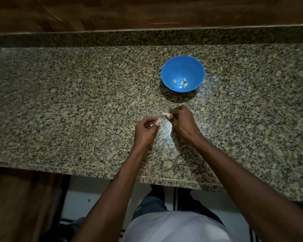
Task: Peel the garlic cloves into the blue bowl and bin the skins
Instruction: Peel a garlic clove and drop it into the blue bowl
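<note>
A blue bowl [182,69] stands on the speckled granite counter [77,102], with several pale peeled garlic cloves [180,82] lying at its bottom. Below the bowl, my right hand [181,120] pinches a small white garlic clove [166,114] between its fingertips. Just to its left, my left hand [146,129] has its fingers curled round a pale scrap of garlic skin [157,123]. The two hands are a few centimetres apart above the counter. No bin is in view.
A raised granite ledge [147,38] and a wooden wall panel [147,13] run along the far side. The counter's front edge [94,169] is near my body. Below it are a wooden cabinet front [19,203] and pale floor.
</note>
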